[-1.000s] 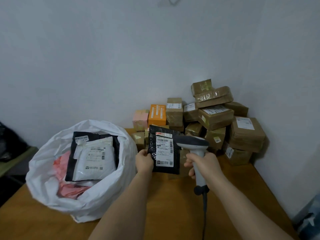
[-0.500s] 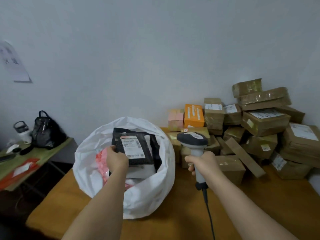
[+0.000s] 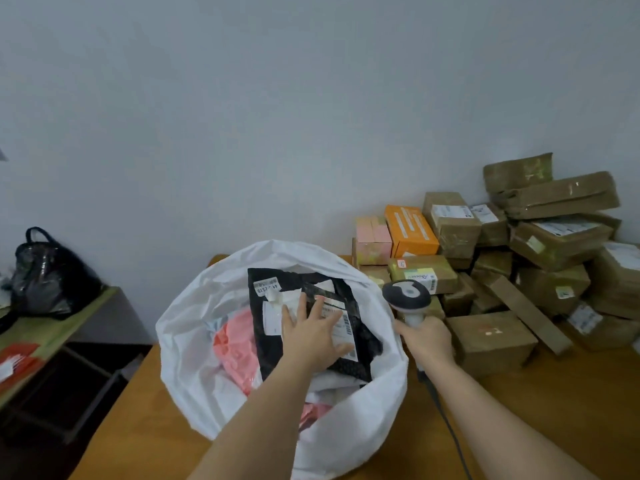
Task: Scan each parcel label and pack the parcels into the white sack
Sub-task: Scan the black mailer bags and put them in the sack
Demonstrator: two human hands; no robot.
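Over the sack mouth, left hand (image 3: 311, 336) lies flat with fingers spread, pressing the small black mailer (image 3: 349, 332) down onto the pile; nothing is curled round it. Half a second ago that hand gripped the mailer by its edge above the opening, and a second ago held it up to the scanner (image 3: 408, 296). So the grip has let go and the mailer now lies inside the white sack (image 3: 384, 382): judged scanned and packed, this parcel is all but done. Right hand (image 3: 427, 341) is wrapped round the scanner handle, head up, cable trailing down toward the near desk edge, just right of the sack rim.

Mailer: thin glossy black plastic, pebbled like bubble lining, white printed label with barcode face up. Under it a larger black poly bag (image 3: 277, 282) with its own white labels, soft and creased. Pink soft parcel (image 3: 235, 344) sits to the left, wrinkled film. Sack is thin, crinkly white plastic, rim rolled outward, standing open on the wooden desk (image 3: 554, 410), smooth orange-brown top.

Further right, a heap of cardboard boxes (image 3: 491, 341) against the wall, brown, tape-wrapped and shiny, most with white labels; one orange box (image 3: 410, 230) and one pink box (image 3: 372, 239) at the back. Plenty left to scan, by my judgement. Far left, a black handbag (image 3: 52, 278) on a separate low table.
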